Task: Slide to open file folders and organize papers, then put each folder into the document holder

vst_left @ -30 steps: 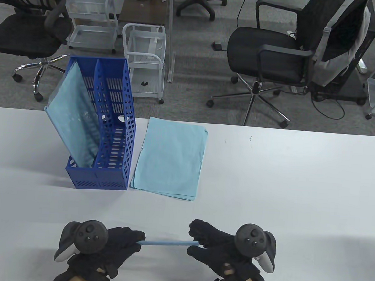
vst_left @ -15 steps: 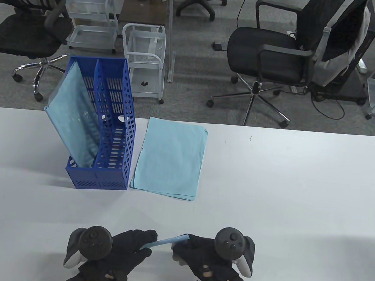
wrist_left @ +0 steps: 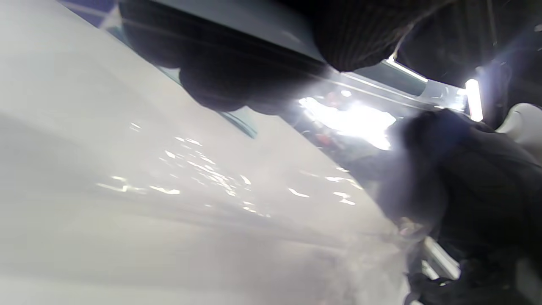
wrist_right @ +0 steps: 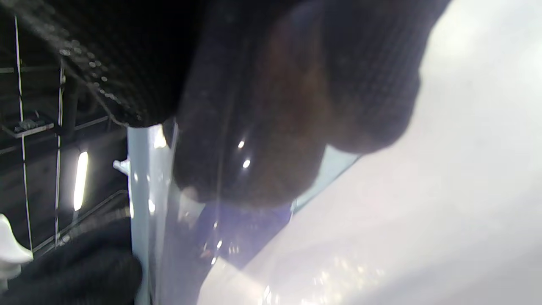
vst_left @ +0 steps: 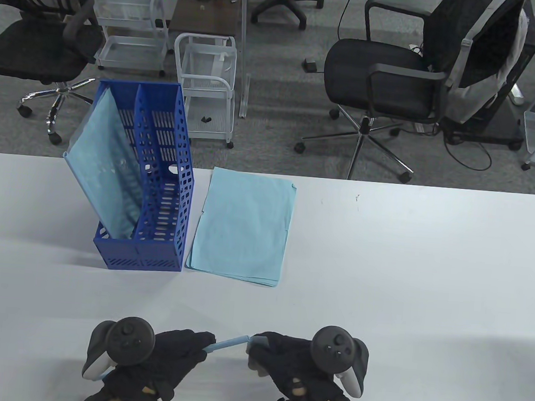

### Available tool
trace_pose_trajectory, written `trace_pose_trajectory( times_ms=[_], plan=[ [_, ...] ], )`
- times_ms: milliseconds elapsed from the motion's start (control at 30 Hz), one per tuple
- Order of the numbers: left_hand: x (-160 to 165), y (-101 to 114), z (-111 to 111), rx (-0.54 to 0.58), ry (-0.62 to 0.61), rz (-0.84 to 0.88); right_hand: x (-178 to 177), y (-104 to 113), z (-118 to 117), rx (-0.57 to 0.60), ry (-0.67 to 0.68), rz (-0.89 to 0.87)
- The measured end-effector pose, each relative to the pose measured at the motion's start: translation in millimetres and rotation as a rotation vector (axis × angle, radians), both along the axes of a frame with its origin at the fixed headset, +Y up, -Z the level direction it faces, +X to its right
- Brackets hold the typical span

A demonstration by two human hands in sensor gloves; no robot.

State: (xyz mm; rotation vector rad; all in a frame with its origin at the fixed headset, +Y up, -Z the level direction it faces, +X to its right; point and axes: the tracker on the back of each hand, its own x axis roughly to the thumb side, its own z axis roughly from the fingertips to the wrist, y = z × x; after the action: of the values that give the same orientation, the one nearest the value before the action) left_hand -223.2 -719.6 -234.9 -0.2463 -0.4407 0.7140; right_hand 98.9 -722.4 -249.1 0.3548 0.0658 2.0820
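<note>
Low in the table view, both gloved hands hold a clear file folder edge-on, and only its light blue slide bar point(vst_left: 228, 343) shows between them. My left hand point(vst_left: 200, 344) grips the bar's left end. My right hand point(vst_left: 256, 347) grips its right end, fingers curled round it. The left wrist view shows the folder's glossy translucent sheet point(wrist_left: 169, 190) under dark fingers point(wrist_left: 237, 80). In the right wrist view my fingers point(wrist_right: 296, 106) close over the sheet's edge. The blue document holder point(vst_left: 162, 211) stands at the far left with one folder point(vst_left: 103, 169) leaning in its left slot.
A flat stack of light blue papers point(vst_left: 242, 228) lies just right of the holder. The white table point(vst_left: 405, 267) stretches to the right. Office chairs and white wire carts stand on the floor beyond the far edge.
My right hand has moved left toward the left hand, so less of the blue bar shows and it now tilts up to the right. The left hand shifted only slightly.
</note>
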Motion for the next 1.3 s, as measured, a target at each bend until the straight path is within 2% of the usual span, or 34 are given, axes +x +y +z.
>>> trace_pose_trajectory(
  times_ms=[500, 633, 733, 833, 933, 1067, 1300],
  plan=[
    [-64, -1, -24, -0.212, 0.07, -0.076, 84, 15, -11, 0.028, -0.247, -0.167],
    [-95, -6, -32, -0.269, 0.177, -0.1, 109, 17, -12, -0.005, -0.313, -0.143],
    [-122, -17, -36, -0.355, 0.291, -0.039, 130, 16, -11, -0.039, -0.375, -0.171],
    [-135, -28, -37, -0.459, 0.383, 0.002, 135, 11, -12, -0.07, -0.353, -0.152],
    [-134, -38, -38, -0.53, 0.442, -0.069, 127, 8, -15, -0.083, -0.318, -0.118],
    [-127, -43, -41, -0.501, 0.517, -0.257, 116, 8, -15, -0.077, -0.28, -0.067],
    [-116, -46, -47, -0.42, 0.563, -0.394, 109, 6, -16, -0.084, -0.251, -0.03]
  ],
)
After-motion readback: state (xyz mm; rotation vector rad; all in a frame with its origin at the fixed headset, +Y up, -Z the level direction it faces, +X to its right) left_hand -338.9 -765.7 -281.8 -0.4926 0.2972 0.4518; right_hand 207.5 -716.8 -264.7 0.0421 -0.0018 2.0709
